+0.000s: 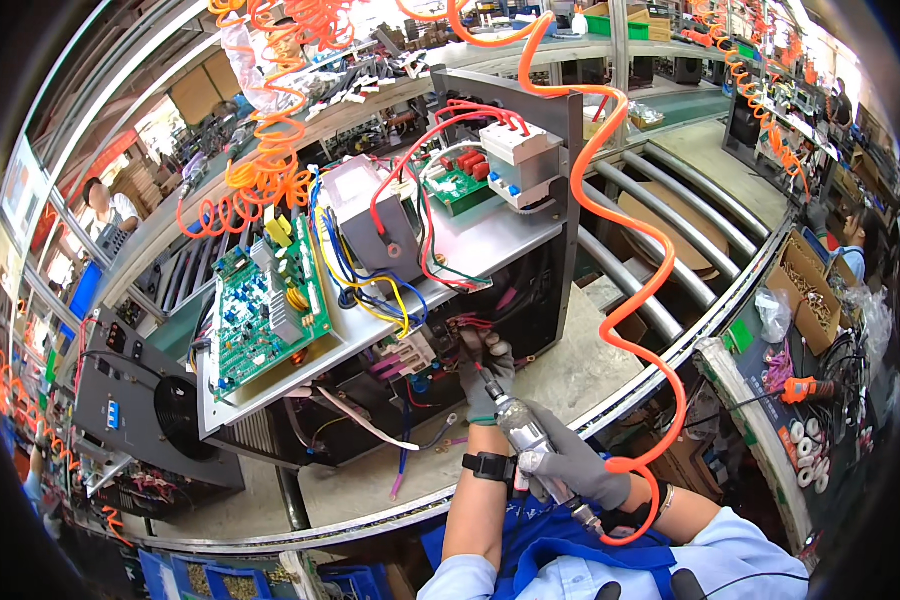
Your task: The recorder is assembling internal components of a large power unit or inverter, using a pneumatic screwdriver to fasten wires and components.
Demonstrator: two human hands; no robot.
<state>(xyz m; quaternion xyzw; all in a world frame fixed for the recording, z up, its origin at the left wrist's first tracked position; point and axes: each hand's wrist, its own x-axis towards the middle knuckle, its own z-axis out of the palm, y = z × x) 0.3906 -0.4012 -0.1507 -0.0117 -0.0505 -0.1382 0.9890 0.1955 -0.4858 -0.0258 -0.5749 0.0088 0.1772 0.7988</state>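
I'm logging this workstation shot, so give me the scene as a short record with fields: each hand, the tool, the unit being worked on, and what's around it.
Left hand: left hand, grey glove, at the tool tip inside the unit's side opening
Right hand: right hand, grey glove, wrapped around the tool body
Tool: silver pneumatic screwdriver, tip angled up into the unit
Air line: orange coiled hose running up from the tool's rear
Unit: open metal chassis on a grey worktop
On top of unit: green circuit board, grey transformer, red, blue and yellow wires
Nearby: black fan panel to the left
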